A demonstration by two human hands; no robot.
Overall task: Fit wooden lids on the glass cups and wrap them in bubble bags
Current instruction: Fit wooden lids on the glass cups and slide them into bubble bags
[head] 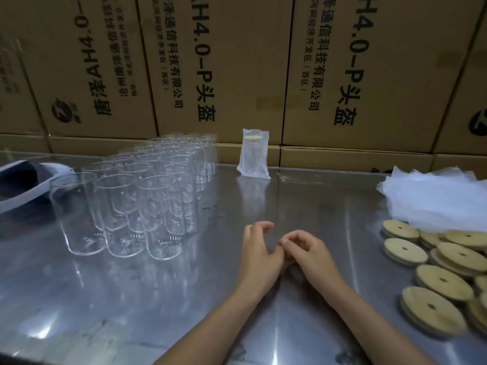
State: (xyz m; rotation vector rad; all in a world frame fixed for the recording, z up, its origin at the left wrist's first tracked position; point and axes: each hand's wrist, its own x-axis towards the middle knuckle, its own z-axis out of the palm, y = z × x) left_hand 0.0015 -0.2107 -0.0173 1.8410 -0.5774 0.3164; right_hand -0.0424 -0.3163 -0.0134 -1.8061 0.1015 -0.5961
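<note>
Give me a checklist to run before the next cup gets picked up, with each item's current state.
1. Both hands free: left hand and right hand hold nothing: ok.
2. Bare glass cups upright within view: ok.
3. Wooden lids laid out on the right: ok.
4. Bubble bags stacked behind the lids: ok.
5. Wrapped cup standing apart from the work area: ok.
6. Cups free of chips: cannot tell.
</note>
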